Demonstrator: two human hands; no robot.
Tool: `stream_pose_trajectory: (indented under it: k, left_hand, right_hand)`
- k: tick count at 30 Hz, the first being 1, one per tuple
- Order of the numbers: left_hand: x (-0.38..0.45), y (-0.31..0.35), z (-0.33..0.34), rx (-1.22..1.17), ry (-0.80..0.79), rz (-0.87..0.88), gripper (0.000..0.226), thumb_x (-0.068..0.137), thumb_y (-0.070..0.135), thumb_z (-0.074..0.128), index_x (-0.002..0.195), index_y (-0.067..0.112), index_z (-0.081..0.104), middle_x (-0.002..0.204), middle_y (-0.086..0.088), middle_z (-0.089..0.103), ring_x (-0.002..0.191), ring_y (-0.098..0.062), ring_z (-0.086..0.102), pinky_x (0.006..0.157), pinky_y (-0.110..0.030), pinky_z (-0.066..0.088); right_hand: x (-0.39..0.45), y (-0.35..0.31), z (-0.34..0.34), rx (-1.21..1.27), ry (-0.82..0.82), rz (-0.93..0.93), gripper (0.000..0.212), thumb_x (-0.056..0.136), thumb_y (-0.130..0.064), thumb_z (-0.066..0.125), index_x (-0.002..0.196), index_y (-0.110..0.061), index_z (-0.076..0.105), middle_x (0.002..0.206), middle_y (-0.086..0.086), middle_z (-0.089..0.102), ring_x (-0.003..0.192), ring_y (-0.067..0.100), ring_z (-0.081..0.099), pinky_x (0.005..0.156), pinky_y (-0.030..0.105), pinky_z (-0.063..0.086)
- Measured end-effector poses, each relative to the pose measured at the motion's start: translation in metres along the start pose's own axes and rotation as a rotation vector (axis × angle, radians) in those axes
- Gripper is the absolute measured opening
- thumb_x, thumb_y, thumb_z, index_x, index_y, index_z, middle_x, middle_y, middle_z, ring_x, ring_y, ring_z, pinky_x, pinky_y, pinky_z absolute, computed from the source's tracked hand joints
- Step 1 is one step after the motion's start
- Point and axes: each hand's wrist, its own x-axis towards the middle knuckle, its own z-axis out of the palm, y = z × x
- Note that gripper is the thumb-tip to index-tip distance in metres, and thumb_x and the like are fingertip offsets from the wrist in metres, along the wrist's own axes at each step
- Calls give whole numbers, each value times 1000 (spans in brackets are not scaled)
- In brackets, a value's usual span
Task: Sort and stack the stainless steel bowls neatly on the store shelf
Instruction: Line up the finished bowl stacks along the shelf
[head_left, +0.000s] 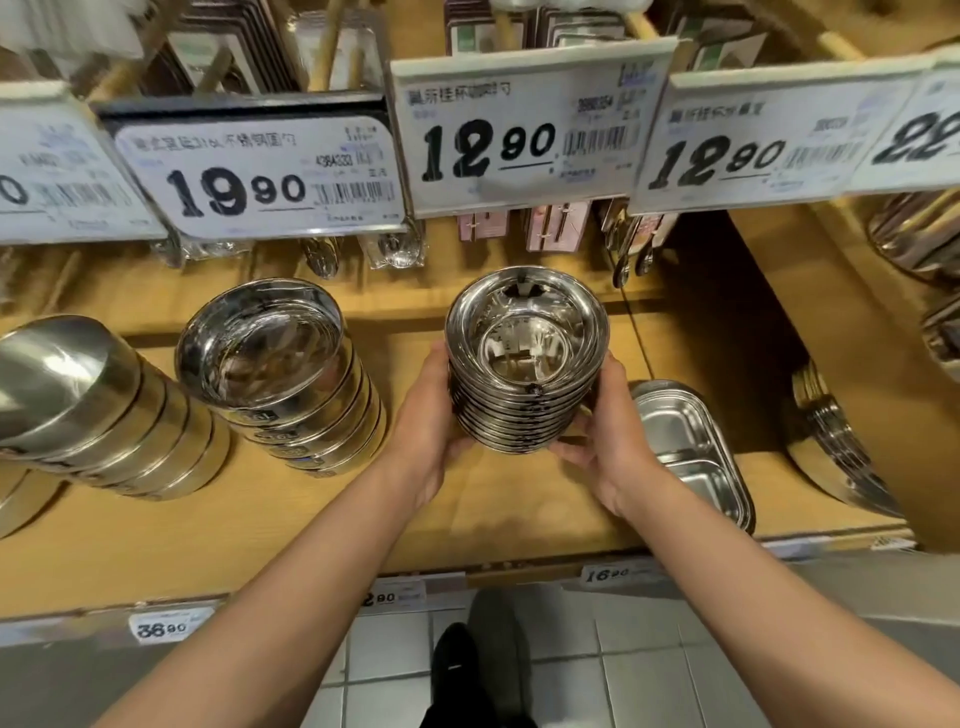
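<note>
I judge the nested stack of small steel bowls (524, 364) rigid, moderately heavy and slick; it is best gripped low on opposite sides. It sits over the wooden shelf (311, 519) centre, with a taller bowl stack (280, 369) at its 9 o'clock. My left hand (423, 431) and right hand (605, 431) curl around its flanks, cradling the base.

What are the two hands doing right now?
Left hand: grips the stack of small steel bowls.
Right hand: grips the same stack from the other side.

Leftmost price tag (47, 171) cut off by the edge; top shelf packages (78, 31) blurred.
</note>
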Motion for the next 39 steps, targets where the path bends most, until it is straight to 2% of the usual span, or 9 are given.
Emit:
stream_pose_trajectory:
  k: [4,11,15,19,22,27,30,34,39]
  left_hand:
    - [1,0,1,-11,19,-30,41,100,66,32,78,66,66,83,35,71,101,-3,61,73,-34,52]
    - [0,-2,2,-6,25,-24,43,99,69,29,74,70,64,79,38,69,88,7,64,70,-29,48]
    - [1,-6,0,-33,20,-25,41,98,71,29,79,68,66,85,38,70,104,1,57,77,-34,48]
    - [3,-9,-2,-53,9,-10,37,98,71,32,85,68,66,89,40,69,108,1,55,88,-36,50]
    - [4,-9,-4,-48,3,-10,35,97,70,34,87,66,67,92,37,70,111,0,56,93,-38,49]
    - [0,-5,-5,-52,-37,-5,41,101,64,32,84,65,69,85,38,70,88,10,68,76,-30,52]
    - [-3,-2,-3,-78,-27,15,40,103,56,35,95,44,72,83,30,74,73,15,67,54,-16,55]
    - [-4,-3,-3,-53,-31,18,37,104,56,33,106,40,66,84,31,73,73,16,66,50,-9,51]
    - [-5,-8,-4,-70,-86,6,42,105,55,31,95,49,72,88,32,73,78,16,67,52,-8,51]
  right_hand:
    - [0,1,0,-11,-8,-7,40,100,-65,31,92,-55,70,94,-27,73,111,6,58,91,41,52]
    - [-2,2,-2,-6,-19,-15,34,99,-68,34,107,-50,61,111,-22,67,116,8,58,100,47,51]
    - [-1,2,-2,0,-29,-24,34,100,-68,33,111,-50,60,122,-19,64,124,13,55,104,52,49]
    - [-1,3,-2,1,-20,-29,30,99,-69,34,103,-55,61,114,-24,65,123,11,55,105,53,48]
    - [-1,4,0,-6,-4,-27,31,99,-68,33,108,-53,59,124,-19,62,128,15,53,107,54,47]
    - [-2,4,5,-11,19,-19,39,98,-70,33,115,-49,61,123,-15,65,121,10,55,99,47,52]
    - [-2,3,7,-14,42,-13,46,97,-69,34,119,-43,64,119,-13,70,117,9,58,86,40,54]
    - [-4,4,6,-32,60,-10,51,96,-70,32,122,-40,65,119,-11,72,117,12,60,85,40,54]
    - [-8,9,2,-35,50,-15,49,96,-71,35,124,-42,63,115,-13,73,116,13,61,95,45,54]
